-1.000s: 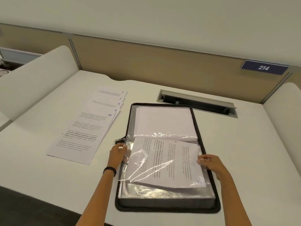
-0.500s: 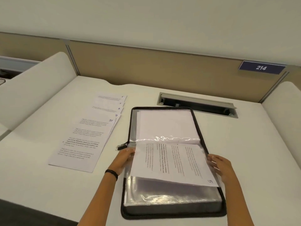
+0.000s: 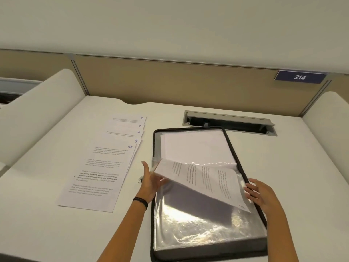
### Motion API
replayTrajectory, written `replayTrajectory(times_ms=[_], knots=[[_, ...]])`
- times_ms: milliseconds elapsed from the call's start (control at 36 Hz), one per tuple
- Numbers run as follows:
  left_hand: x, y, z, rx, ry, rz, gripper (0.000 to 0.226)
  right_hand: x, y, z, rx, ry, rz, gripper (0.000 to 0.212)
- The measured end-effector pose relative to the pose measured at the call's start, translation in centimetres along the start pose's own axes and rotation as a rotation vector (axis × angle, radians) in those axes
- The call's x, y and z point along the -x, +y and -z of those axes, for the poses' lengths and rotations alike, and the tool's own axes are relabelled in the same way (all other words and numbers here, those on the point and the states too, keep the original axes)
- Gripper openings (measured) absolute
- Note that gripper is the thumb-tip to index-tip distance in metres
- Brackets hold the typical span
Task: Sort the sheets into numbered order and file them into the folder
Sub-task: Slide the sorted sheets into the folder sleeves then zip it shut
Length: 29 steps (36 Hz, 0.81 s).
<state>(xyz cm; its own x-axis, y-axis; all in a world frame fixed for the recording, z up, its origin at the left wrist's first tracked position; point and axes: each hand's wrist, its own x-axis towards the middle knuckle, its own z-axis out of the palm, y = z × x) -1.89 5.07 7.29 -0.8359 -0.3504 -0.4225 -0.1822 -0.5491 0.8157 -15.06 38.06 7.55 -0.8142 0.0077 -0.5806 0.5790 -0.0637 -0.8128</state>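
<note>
An open black-edged folder [image 3: 245, 178] of clear plastic sleeves lies on the desk in front of me. A printed sheet in its sleeve [image 3: 204, 182] is lifted at an angle over the folder's lower half, hinged at the middle. My left hand [image 3: 151, 180] is under its left edge with fingers straight. My right hand [image 3: 260, 193] touches its right edge at the folder's rim, fingers relaxed. A fanned stack of sheets [image 3: 102, 167] marked 6 to 10 lies to the left, 10 on top.
A recessed cable tray [image 3: 228, 122] sits in the desk behind the folder. Beige partition panels stand at the back, with a blue sign 214 [image 3: 300, 77]. White curved dividers [image 3: 37, 103] flank the desk on both sides.
The sleeved sheet has risen from nearly flat on the lower half to tilted up. My left hand moved under its left edge and opened; my right hand stays at the right edge.
</note>
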Motion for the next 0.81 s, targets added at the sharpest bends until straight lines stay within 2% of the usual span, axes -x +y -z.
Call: replayTrajectory(times_ms=[111, 278, 389, 528, 639, 806], knots=[[-0.8, 0.3, -0.6, 0.015, 0.032, -0.026, 0.086, 0.1, -0.2, -1.8, -0.005, 0.042, 0.032, 0.025], [-2.2, 0.3, -0.5, 0.01, 0.015, -0.031, 0.081, 0.2, -0.4, -3.6, -0.149, 0.231, 0.252, 0.02], [-2.6, 0.7, -0.9, -0.044, -0.025, -0.07, 0.079, 0.4, -0.9, -4.1, -0.226, 0.339, 0.322, 0.029], [-3.5, 0.6, -0.5, -0.096, -0.014, -0.011, 0.079, 0.5, -1.6, -3.4, -0.347, 0.235, 0.236, 0.027], [-4.4, 0.5, -0.1, -0.137, -0.023, 0.05, 0.072, 0.2, -1.3, -2.9, -0.43, 0.217, 0.189, 0.03], [-5.2, 0.9, 0.4, -0.193, -0.047, 0.046, 0.066, -0.7, -0.3, -4.2, -0.466, 0.122, 0.124, 0.03]])
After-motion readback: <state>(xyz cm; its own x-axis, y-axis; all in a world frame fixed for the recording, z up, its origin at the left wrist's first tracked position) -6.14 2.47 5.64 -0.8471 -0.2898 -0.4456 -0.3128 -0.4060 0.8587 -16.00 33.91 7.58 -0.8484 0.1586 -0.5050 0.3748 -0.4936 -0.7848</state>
